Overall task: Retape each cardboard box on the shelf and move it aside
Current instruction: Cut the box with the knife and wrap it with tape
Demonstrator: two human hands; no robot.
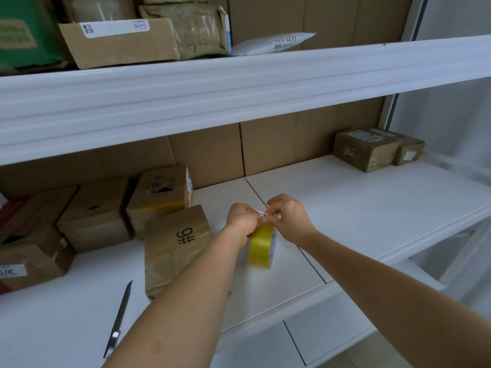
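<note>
A roll of yellowish clear tape (261, 246) hangs on edge above the white shelf (358, 208). My left hand (242, 220) grips the top of the roll. My right hand (288, 216) pinches the loose tape end, and a short strip stretches between the two hands. Just left of the roll lies a cardboard box marked "9#" (174, 247), partly hidden by my left forearm. Several more cardboard boxes (98, 211) stand behind it at the left. Two small boxes (368, 150) sit at the far right of the shelf.
A utility knife (119, 318) lies on the shelf's front left. The upper shelf (239, 83) overhangs and carries more boxes and parcels (119, 41). A seam (287, 229) splits the shelf board under my hands. Bare shelf surface spreads to the right.
</note>
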